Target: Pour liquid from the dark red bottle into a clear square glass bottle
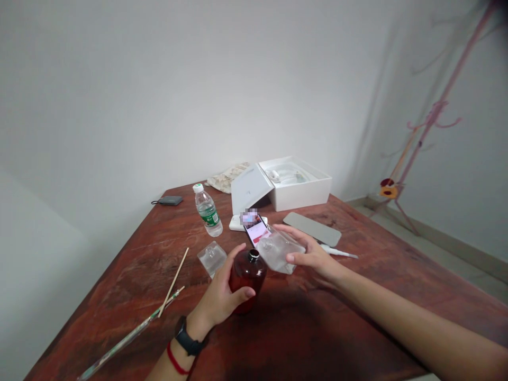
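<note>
Left hand (218, 299), lower centre, clasped a glossy reddish-brown round-shouldered bottle (248, 273); right hand (313, 253) held a translucent squarish container (277, 252).

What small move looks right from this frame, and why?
Probably the right hand should bring the clear container over the brown bottle: the bottle's mouth is uncapped, the container is held slanted right beside it, and the left hand grips the bottle.
</note>
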`<state>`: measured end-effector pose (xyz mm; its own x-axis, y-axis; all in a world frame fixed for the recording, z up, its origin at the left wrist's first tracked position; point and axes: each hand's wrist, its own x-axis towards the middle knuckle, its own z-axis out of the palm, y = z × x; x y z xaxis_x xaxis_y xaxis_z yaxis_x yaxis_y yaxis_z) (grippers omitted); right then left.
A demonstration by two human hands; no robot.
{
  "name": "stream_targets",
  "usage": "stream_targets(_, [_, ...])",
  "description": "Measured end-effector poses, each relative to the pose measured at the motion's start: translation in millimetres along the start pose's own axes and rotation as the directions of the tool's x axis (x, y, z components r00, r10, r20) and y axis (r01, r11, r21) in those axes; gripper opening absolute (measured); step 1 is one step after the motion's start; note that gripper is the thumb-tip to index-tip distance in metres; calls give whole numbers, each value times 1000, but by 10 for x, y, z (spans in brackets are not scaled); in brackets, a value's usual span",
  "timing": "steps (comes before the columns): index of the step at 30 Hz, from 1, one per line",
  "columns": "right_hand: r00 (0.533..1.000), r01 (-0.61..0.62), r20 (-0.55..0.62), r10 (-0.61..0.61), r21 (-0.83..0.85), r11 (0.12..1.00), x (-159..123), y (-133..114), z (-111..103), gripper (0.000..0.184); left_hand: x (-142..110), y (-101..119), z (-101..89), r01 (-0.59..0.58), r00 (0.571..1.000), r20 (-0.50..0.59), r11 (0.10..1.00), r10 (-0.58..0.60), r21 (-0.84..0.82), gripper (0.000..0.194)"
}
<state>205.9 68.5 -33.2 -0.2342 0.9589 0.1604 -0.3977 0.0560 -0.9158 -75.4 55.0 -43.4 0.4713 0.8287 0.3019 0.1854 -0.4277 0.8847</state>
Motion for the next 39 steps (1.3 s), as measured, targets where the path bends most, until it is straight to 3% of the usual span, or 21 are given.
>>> stream_targets(18, [992, 90, 101, -71, -199, 976, 45, -125, -143, 73, -2, 80, 13, 6, 1000, -9, 998, -5, 58, 107])
stream_targets(39, [986, 149, 110, -128, -216, 965, 20, -133, -118, 69, -18, 113, 26, 23, 999, 24, 998, -25, 54, 115])
